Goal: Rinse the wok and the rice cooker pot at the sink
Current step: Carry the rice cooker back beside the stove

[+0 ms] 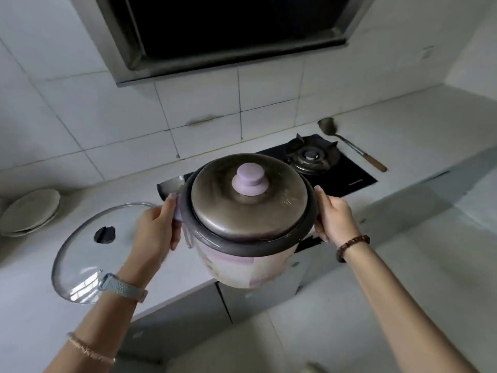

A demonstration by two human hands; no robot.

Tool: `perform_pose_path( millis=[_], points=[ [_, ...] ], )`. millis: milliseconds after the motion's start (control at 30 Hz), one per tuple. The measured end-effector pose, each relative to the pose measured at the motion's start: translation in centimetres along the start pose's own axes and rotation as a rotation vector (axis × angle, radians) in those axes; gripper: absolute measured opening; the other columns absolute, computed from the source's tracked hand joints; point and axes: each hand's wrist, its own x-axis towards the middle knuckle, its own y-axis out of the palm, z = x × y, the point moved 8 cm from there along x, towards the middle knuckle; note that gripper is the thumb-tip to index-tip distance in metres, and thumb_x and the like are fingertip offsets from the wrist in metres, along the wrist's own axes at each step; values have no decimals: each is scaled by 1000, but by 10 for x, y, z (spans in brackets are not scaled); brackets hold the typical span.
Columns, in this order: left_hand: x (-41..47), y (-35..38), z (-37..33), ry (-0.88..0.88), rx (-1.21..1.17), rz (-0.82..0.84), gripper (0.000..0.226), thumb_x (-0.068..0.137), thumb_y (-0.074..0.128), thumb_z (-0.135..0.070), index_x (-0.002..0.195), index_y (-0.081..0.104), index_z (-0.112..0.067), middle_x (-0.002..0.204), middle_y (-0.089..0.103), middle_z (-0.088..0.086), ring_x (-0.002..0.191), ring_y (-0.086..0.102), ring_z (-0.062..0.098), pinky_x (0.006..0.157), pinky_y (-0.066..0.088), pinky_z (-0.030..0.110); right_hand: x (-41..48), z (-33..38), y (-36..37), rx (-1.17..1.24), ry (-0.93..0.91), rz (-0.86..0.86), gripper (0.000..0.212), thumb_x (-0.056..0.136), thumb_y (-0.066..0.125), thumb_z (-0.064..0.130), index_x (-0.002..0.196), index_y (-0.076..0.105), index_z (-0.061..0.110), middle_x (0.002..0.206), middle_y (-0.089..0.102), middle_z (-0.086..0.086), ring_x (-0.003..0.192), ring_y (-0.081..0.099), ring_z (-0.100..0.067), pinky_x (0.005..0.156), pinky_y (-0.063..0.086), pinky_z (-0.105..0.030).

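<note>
A rice cooker (236, 262) with a white and lilac body, a dark rim and a steel lid (271, 203) with a lilac knob hangs in the air in front of the counter edge. My left hand (157, 227) grips its left side handle. My right hand (332, 214) grips the right side of the rim. The inner pot is hidden under the lid. No wok or sink is in view.
A glass pan lid (80, 265) lies on the white counter (403, 146) at the left, beside stacked plates (29, 211). Behind the cooker is a black gas hob (352, 170) with a burner (310, 156); a metal ladle (347, 142) lies to its right. A range hood (228, 30) hangs above.
</note>
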Motion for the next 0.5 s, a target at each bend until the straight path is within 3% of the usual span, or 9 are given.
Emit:
perform_pose_path(
  millis=[67,267,500],
  points=[
    [6,34,-14,28,-6,61,68,103,36,-38,44,42,-4,34,41,9,32,35,15,42,34,22,-1,-9,-34,22,25,-63,64,102,34,44,48,39,11,31,37,-3,25,30,-17,33,25,-19],
    [7,144,-49,67,-36,269,59,103,36,-41,57,46,-5,40,43,8,35,36,20,47,34,29,-3,-34,-140,-15,57,-239,65,103,30,43,48,40,10,30,37,-2,26,33,-19,36,28,-24],
    [-10,276,-97,111,-17,415,60,102,36,-42,57,47,-3,42,45,8,37,38,21,57,39,34,3,-68,-261,-6,116,-387,64,103,30,44,49,39,11,29,38,-4,25,33,-19,43,32,-29]
  ],
)
